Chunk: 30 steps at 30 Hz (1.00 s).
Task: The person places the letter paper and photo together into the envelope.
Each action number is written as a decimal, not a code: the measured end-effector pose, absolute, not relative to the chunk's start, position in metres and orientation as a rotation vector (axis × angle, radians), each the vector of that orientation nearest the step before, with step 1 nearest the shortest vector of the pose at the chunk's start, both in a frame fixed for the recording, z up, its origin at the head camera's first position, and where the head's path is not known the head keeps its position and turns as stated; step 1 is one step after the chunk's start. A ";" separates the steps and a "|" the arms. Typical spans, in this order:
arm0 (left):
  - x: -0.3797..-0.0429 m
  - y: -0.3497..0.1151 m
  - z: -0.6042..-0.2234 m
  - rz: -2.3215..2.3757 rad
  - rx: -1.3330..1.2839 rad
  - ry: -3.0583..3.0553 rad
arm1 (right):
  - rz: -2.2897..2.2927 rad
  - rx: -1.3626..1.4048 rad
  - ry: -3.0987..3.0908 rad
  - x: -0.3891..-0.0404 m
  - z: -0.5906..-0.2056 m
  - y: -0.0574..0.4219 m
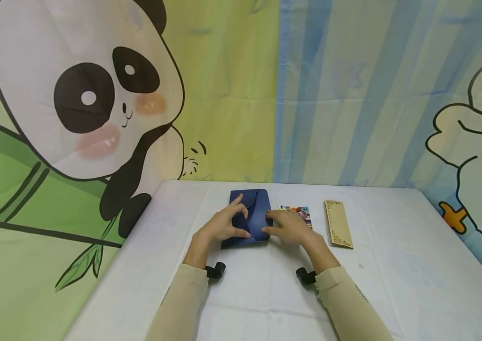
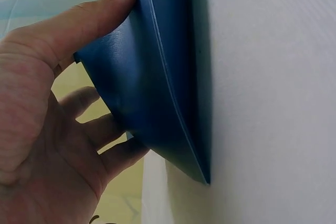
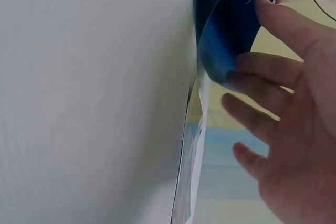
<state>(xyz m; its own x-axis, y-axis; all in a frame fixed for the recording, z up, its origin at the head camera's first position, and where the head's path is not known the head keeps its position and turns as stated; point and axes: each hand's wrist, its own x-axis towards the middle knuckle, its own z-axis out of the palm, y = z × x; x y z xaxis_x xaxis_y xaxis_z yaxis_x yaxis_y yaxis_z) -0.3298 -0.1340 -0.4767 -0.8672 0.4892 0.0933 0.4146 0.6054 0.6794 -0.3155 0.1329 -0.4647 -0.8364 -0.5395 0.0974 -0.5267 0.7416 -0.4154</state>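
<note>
A dark blue envelope (image 1: 260, 201) with a rounded flap lies between both hands on the white table. My left hand (image 1: 222, 222) holds its left side, the thumb spread from the fingers over the flap. In the left wrist view the thumb presses the blue sheet (image 2: 128, 87), and the other fingers reach round behind its edge. At the right edge, my right hand (image 1: 289, 226) pinches it with thumb and forefingers. The right wrist view shows the sheet (image 3: 223, 35) bowed into a curve, while the ring and little fingers stand off it.
A colourful printed card (image 1: 302, 213) lies partly hidden behind the right hand. Farther right is a long gold packet (image 1: 338, 224) with ornamented corners. The white table (image 1: 266, 303) ends at a cartoon curtain (image 1: 228, 94) with a panda.
</note>
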 end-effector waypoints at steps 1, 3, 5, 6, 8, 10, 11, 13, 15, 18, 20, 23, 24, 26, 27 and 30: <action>-0.330 -0.134 -0.477 1.116 0.769 2.719 | -0.702 -0.885 2.906 -0.316 -0.464 0.135; -0.329 -0.133 -0.477 1.125 0.767 2.714 | -0.739 -0.854 2.924 -0.318 -0.463 0.139; -0.329 -0.133 -0.477 1.125 0.761 2.714 | -0.740 -0.812 2.955 -0.319 -0.462 0.144; -0.329 -0.133 -0.477 1.125 0.760 2.713 | -0.726 -0.791 2.971 -0.319 -0.462 0.148; -0.328 -0.132 -0.476 1.129 0.763 2.713 | -0.673 -0.745 3.005 -0.320 -0.462 0.156; -0.327 -0.132 -0.475 1.129 0.760 2.714 | -0.598 -0.722 3.026 -0.323 -0.465 0.166; -0.327 -0.132 -0.475 1.130 0.759 2.714 | -0.559 -0.706 3.030 -0.324 -0.467 0.170; -0.326 -0.132 -0.474 1.133 0.757 2.714 | -0.513 -0.677 3.015 -0.325 -0.469 0.179; -0.326 -0.132 -0.474 1.127 0.752 2.717 | -0.506 -0.646 2.991 -0.326 -0.471 0.186; -0.326 -0.132 -0.475 1.122 0.754 2.718 | -0.534 -0.601 2.952 -0.326 -0.472 0.194; -0.326 -0.132 -0.474 1.123 0.757 2.720 | -0.554 -0.571 2.943 -0.326 -0.472 0.198; -0.325 -0.132 -0.474 1.127 0.750 2.718 | -0.555 -0.539 2.958 -0.325 -0.471 0.203; -0.325 -0.132 -0.474 1.129 0.750 2.718 | -0.559 -0.521 2.965 -0.325 -0.471 0.204; -0.326 -0.132 -0.474 1.133 0.753 2.716 | -0.556 -0.493 2.970 -0.325 -0.471 0.205; -0.326 -0.132 -0.474 1.132 0.752 2.716 | -0.550 -0.486 2.971 -0.325 -0.470 0.205; -0.326 -0.131 -0.474 1.131 0.759 2.714 | -0.543 -0.457 2.967 -0.325 -0.470 0.207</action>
<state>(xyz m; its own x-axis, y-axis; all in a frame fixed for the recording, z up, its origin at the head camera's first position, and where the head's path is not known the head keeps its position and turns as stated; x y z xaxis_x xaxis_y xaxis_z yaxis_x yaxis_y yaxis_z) -0.3263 -0.1315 -0.4743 -0.8701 0.4842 0.0922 0.4064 0.5989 0.6900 -0.3247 0.2068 -0.4703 -0.9510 -0.3072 -0.0354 -0.2747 0.8920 -0.3591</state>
